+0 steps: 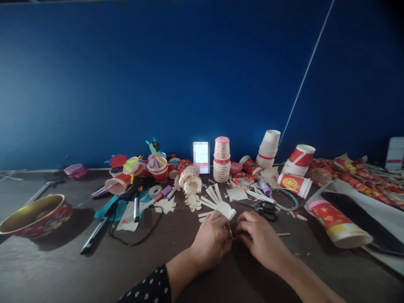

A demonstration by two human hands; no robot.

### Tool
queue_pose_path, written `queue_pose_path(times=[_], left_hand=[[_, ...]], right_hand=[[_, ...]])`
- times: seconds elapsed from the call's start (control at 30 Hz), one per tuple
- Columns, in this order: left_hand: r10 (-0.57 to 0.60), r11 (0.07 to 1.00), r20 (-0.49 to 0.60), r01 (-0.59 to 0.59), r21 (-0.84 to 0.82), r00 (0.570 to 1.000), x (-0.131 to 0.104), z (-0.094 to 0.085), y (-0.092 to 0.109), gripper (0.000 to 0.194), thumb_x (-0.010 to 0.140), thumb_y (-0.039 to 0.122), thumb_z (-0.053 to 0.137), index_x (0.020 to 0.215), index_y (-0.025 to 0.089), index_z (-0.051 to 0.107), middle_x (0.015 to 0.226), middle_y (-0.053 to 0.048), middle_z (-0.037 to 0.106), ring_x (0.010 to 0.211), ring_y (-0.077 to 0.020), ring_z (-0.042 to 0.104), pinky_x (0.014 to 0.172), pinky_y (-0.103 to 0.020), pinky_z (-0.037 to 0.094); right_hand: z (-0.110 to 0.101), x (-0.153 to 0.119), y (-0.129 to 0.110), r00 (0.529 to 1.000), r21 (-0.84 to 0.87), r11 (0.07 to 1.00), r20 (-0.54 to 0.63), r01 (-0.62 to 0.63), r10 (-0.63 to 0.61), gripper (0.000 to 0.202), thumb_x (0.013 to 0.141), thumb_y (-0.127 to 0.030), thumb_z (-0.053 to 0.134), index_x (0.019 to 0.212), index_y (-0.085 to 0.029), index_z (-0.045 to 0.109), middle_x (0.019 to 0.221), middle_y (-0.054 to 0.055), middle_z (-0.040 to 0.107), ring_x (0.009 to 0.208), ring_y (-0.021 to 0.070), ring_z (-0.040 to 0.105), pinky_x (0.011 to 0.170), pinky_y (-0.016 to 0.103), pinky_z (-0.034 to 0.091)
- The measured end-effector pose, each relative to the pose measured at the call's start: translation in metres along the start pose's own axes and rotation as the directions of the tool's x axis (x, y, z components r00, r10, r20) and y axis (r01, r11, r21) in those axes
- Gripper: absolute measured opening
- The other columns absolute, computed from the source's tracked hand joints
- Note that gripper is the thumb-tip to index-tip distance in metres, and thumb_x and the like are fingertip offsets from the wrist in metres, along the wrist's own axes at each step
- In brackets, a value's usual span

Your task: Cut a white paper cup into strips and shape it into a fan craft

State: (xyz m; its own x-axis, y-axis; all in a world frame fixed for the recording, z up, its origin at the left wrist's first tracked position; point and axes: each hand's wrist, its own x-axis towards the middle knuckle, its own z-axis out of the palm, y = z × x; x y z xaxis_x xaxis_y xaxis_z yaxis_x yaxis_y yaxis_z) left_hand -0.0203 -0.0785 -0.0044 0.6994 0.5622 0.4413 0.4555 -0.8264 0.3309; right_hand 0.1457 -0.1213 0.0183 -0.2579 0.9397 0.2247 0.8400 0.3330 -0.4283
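Note:
A white paper piece cut into fanned strips round a disc [223, 208] lies at the middle of the table, partly behind my hands. My left hand [214, 236] is closed on its near side, fingers curled on the paper. Close on the right, my right hand [257, 237] has its thumb and fingers pinched together near a small white edge; what it grips is too small to make out. Black scissors [269, 208] lie just beyond my right hand, with a white marker [260, 195] beside them.
Stacked paper cups [221, 164] stand behind the strips. A red and gold bowl [38, 216] is at the left, near a glue gun [97, 231] and its black cord. At the right, a printed cup [339, 223] lies beside a dark phone [362, 221].

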Motion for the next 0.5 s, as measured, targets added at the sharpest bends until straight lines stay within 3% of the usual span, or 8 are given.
queue_pose_path(times=[0.23,0.5], left_hand=[[0.015,0.999,0.016,-0.015,0.039,1.0,0.0,0.002,-0.001,0.013,0.065,0.007,0.053,0.06,0.016,0.059,0.077,-0.004,0.059,0.08,-0.0182,0.047,0.068,-0.031,0.038],[0.018,0.999,0.004,-0.018,0.03,1.0,-0.001,0.001,-0.002,0.011,0.064,0.008,0.053,0.057,0.016,0.057,0.076,-0.004,0.059,0.079,-0.0181,0.047,0.066,-0.03,0.037]], right_hand=[[0.0,-0.005,-0.005,0.994,-0.151,0.984,0.073,0.092,-0.082,0.021,0.08,-0.011,0.051,0.064,-0.02,0.061,0.072,0.001,0.057,0.07,0.0149,0.054,0.061,0.026,0.035],[0.008,-0.004,-0.008,0.992,-0.229,0.966,0.078,0.117,-0.101,0.022,0.083,-0.012,0.049,0.066,-0.019,0.061,0.072,0.002,0.06,0.068,0.015,0.055,0.06,0.025,0.035]])
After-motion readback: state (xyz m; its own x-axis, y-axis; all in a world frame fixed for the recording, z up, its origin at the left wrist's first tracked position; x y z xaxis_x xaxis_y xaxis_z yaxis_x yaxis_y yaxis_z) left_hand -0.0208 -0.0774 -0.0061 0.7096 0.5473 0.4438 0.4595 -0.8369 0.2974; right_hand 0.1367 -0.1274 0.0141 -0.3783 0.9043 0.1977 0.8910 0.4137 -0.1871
